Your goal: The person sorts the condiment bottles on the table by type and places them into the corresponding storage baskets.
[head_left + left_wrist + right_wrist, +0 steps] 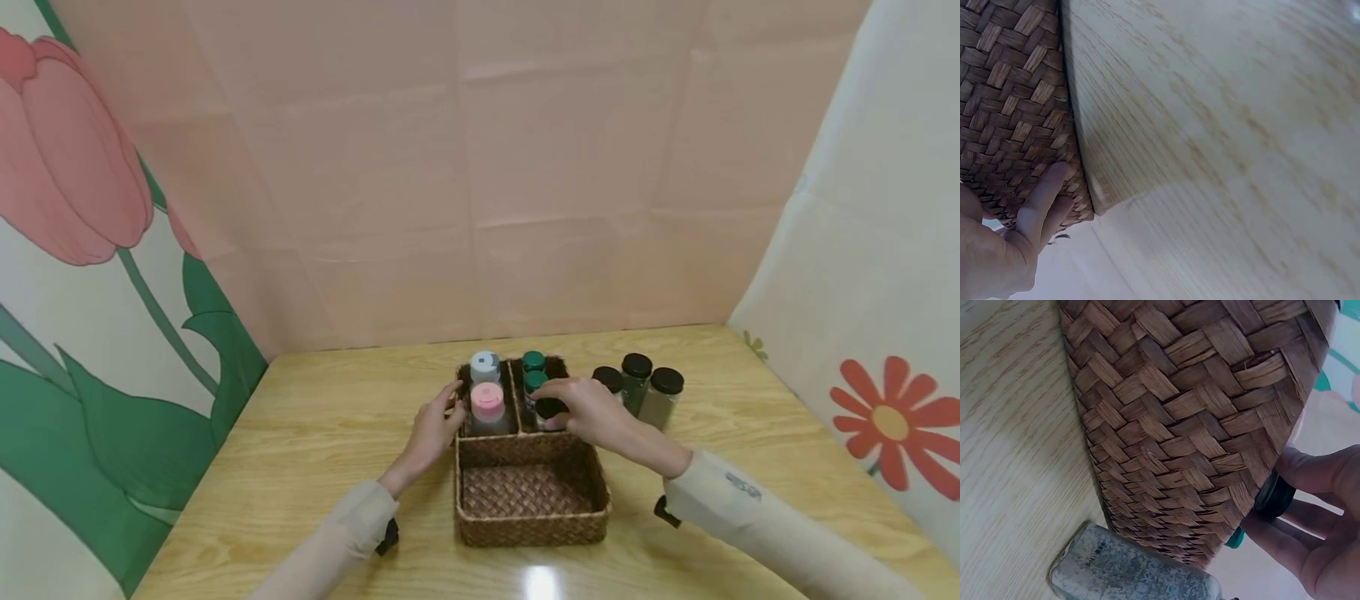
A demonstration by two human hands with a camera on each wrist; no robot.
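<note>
The left hand point(435, 427) is rested against the outer left wall of the basket point(532, 531), its fingers laid along the weave and wrapped round nothing. Between the hands, the basket is set on the counter point(337, 433) and divided into three compartments, two on the far side and one on the near side.

Just right of the left hand, in the far left compartment, one blue bottle point(485, 367) and one pink bottle point(487, 404), so called by their caps, are stood upright, the pink nearer.

By the right hand point(596, 415), one black-capped jar point(1277, 495) is pinched between thumb and fingers. It is held at the far right compartment, to the left of the right palm, its long axis seemingly close to upright; the left hand is farther from it. Whether the floor is touched by its base cannot be told. Just beyond it, two green-capped jars point(536, 381) are placed in the same compartment.

Right of the right hand's fingers, three spare jars point(666, 382), also black-capped, are grouped on the counter: four black caps are counted in all.
</note>
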